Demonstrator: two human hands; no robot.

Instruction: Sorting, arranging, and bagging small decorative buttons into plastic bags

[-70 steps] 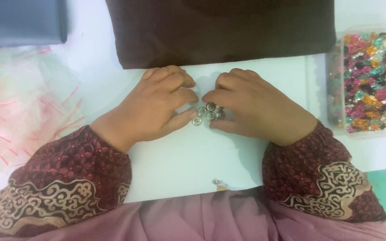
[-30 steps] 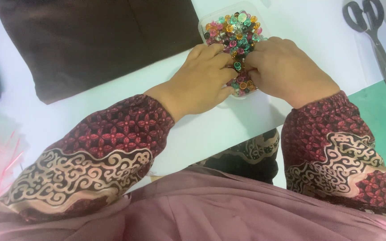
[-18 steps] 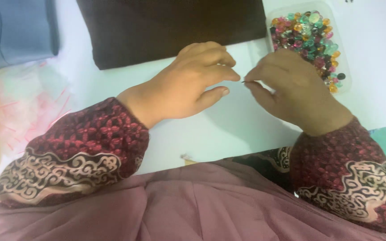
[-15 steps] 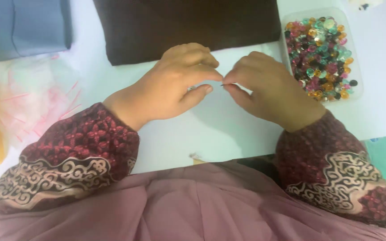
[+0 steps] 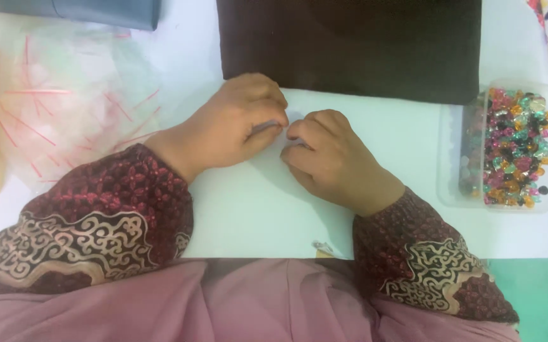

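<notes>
Left hand (image 5: 239, 123) and right hand (image 5: 331, 158) fingertips meet on worktop (image 5: 255, 215); grips curled, contents hidden; pinched item's axis indiscernible; bead tray (image 5: 500, 197) right.

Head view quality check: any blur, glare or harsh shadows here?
Head view: soft overall, the clear bags smeared; even light, faint shadow under the right hand; the left hand hides what the fingers pinch; the bead tray is fairly readable; no strong glare.

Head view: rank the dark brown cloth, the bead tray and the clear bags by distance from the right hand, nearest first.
From the right hand:
1. Dark brown cloth, just above the knuckles.
2. Bead tray, to its right.
3. Clear bags, far left, beyond the left hand.
</notes>
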